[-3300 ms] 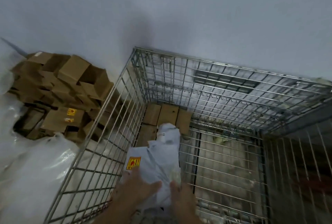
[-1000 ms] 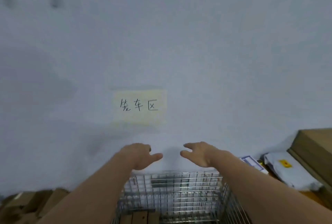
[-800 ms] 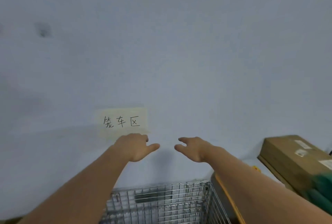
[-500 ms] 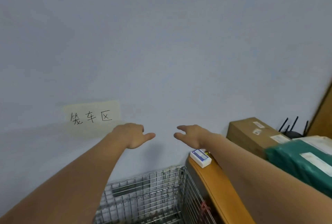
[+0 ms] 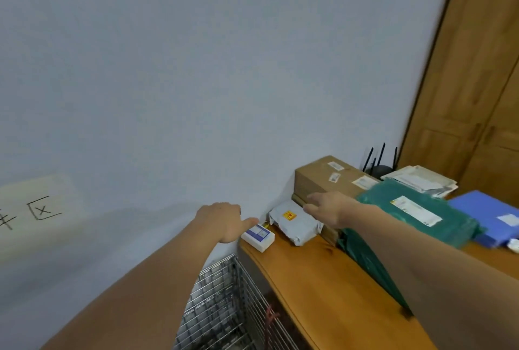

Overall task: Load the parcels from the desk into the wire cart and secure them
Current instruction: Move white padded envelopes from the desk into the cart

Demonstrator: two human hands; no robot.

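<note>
Several parcels are sitting on the desk [image 5: 323,274] beside the wire cart [image 5: 224,307], and both hands, left [image 5: 224,220] and right [image 5: 327,208], are reaching empty with loose fingers toward the soft, probably light grey mailer [image 5: 295,223], best gripped by its edges.

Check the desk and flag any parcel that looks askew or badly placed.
The green mailer bag lies tilted, one end propped on the brown carton and the blue parcel, with a flap drooping to the desk. The grey mailer is crumpled and wedged against the carton. Nothing is spilled.
</note>
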